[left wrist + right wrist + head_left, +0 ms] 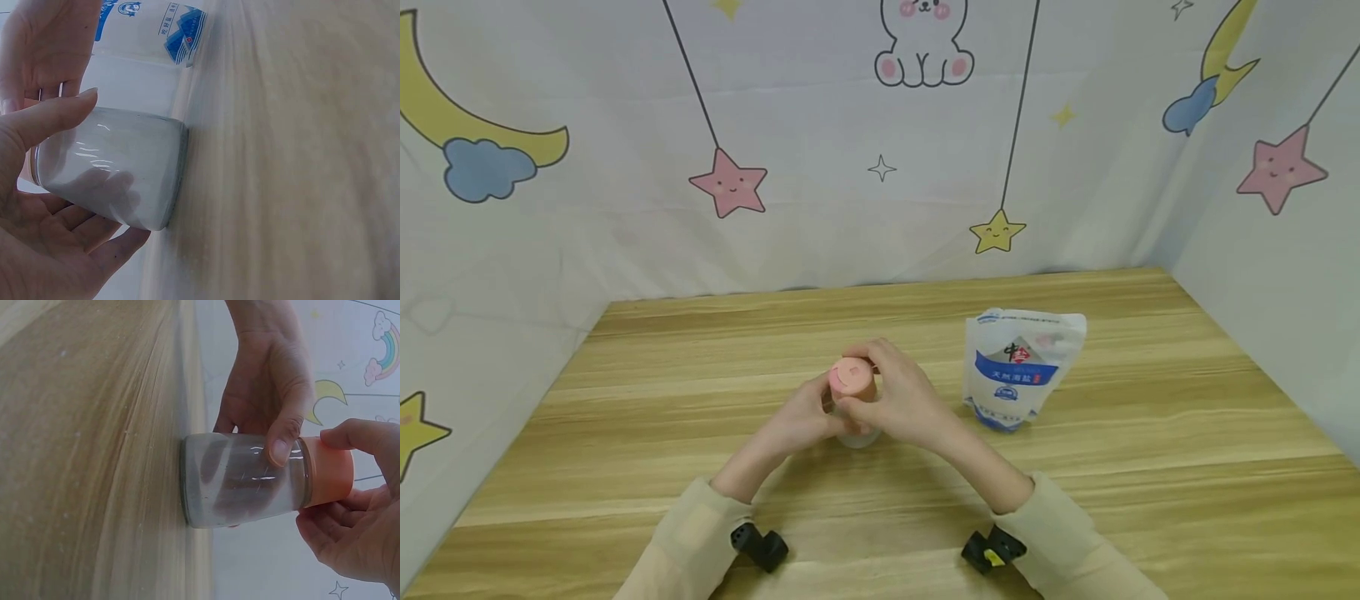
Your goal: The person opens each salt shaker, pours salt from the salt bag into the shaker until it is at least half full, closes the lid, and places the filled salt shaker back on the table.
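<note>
A clear glass shaker jar (244, 481) with an orange-pink lid (852, 377) stands upright on the wooden table. My left hand (805, 414) wraps around the glass body, its thumb lying along the side in the right wrist view. With thumb and fingers, my right hand (904, 398) grips the lid from the other side. The lid sits on the jar's neck, and its top carries a smile-shaped marking. Through the glass the left fingers show faintly.
To the right of the hands stands a white and blue salt bag (1018, 367) on the wooden table (1150, 500). A white cloth (820, 233) printed with stars and moons hangs behind and at both sides of the table.
</note>
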Demonstrator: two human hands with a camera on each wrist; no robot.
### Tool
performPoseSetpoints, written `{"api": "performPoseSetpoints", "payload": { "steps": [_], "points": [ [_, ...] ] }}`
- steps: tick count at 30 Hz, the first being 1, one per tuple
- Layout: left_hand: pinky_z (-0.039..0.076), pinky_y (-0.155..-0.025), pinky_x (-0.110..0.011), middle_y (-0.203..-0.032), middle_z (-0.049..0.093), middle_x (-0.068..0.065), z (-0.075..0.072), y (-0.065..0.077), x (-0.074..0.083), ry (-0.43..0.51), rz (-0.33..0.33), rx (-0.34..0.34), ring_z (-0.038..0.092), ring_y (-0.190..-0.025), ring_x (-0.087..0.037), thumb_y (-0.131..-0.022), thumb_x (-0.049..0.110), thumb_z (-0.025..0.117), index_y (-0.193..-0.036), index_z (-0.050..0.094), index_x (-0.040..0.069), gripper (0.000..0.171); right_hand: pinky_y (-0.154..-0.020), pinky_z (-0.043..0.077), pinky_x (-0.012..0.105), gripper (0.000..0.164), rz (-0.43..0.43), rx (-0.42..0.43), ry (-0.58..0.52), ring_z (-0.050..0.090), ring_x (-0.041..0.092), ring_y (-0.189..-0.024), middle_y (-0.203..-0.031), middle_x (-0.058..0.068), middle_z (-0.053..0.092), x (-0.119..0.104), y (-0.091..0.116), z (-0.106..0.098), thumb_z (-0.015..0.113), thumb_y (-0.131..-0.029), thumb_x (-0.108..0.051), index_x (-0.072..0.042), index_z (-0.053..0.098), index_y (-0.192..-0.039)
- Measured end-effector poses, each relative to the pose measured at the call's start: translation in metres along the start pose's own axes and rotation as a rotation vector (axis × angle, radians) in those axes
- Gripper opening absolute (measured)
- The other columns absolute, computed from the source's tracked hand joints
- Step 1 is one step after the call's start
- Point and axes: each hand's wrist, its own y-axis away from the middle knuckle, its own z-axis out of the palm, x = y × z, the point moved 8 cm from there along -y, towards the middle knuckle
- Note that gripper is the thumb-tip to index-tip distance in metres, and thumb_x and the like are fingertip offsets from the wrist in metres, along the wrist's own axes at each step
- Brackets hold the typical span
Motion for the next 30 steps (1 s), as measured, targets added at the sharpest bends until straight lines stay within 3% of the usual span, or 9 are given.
{"api": "performPoseSetpoints", "payload": {
  "steps": [5, 11, 18, 24, 30],
  "points": [
    [0.045, -0.101, -0.047, -0.137, 0.053, -0.013, 0.0, -0.0009, 0.0018, -0.015, 0.021, -0.006, 0.049, -0.125, -0.03, -0.08, 0.017, 0.075, -0.141, 0.042, 0.006, 0.07, -0.102, 0.048, 0.045, 0.056, 0.011, -0.016, 0.004, 0.054, 0.021, -0.119, -0.127, 0.003, 0.056, 0.0005, 0.0001, -0.0011, 0.076, -0.082, -0.022, -0.01, 0.052, -0.132],
    [0.046, -0.101, -0.046, -0.138, 0.054, -0.013, 0.0004, -0.0009, 0.0016, -0.007, 0.032, -0.017, 0.05, -0.126, -0.029, -0.08, 0.02, 0.076, -0.14, 0.043, 0.007, 0.07, -0.104, 0.046, 0.043, 0.068, 0.053, 0.022, 0.003, 0.051, 0.02, -0.119, -0.128, 0.004, 0.053, 0.0037, 0.0003, -0.0031, 0.081, -0.077, -0.031, -0.011, 0.048, -0.133],
    [0.042, -0.106, -0.049, -0.135, 0.055, -0.009, 0.0005, -0.0017, 0.0006, 0.012, 0.017, 0.0, 0.051, -0.123, -0.026, -0.077, 0.02, 0.078, -0.139, 0.046, 0.01, 0.071, -0.102, 0.047, 0.042, 0.057, 0.055, 0.051, -0.025, 0.053, 0.018, -0.114, -0.118, -0.001, 0.055, 0.006, 0.0, -0.0025, 0.082, -0.076, -0.029, -0.013, 0.053, -0.122],
    [0.033, -0.112, -0.059, -0.141, 0.051, -0.013, 0.001, -0.0014, 0.0017, 0.008, 0.046, -0.017, 0.043, -0.134, -0.032, -0.079, 0.019, 0.076, -0.142, 0.042, 0.007, 0.072, -0.102, 0.047, 0.043, 0.054, 0.042, 0.044, -0.014, 0.054, 0.019, -0.117, -0.119, 0.0, 0.056, 0.0046, 0.0004, -0.0033, 0.081, -0.077, -0.029, -0.013, 0.055, -0.122],
    [0.034, -0.111, -0.058, -0.139, 0.053, -0.012, 0.0013, -0.0009, 0.001, 0.002, 0.04, -0.019, 0.044, -0.133, -0.032, -0.08, 0.02, 0.076, -0.142, 0.042, 0.008, 0.072, -0.099, 0.049, 0.042, 0.054, 0.025, 0.044, 0.011, 0.055, 0.02, -0.115, -0.119, 0.001, 0.058, 0.0027, 0.0004, -0.0035, 0.08, -0.078, -0.028, -0.012, 0.056, -0.124]
  ]
}}
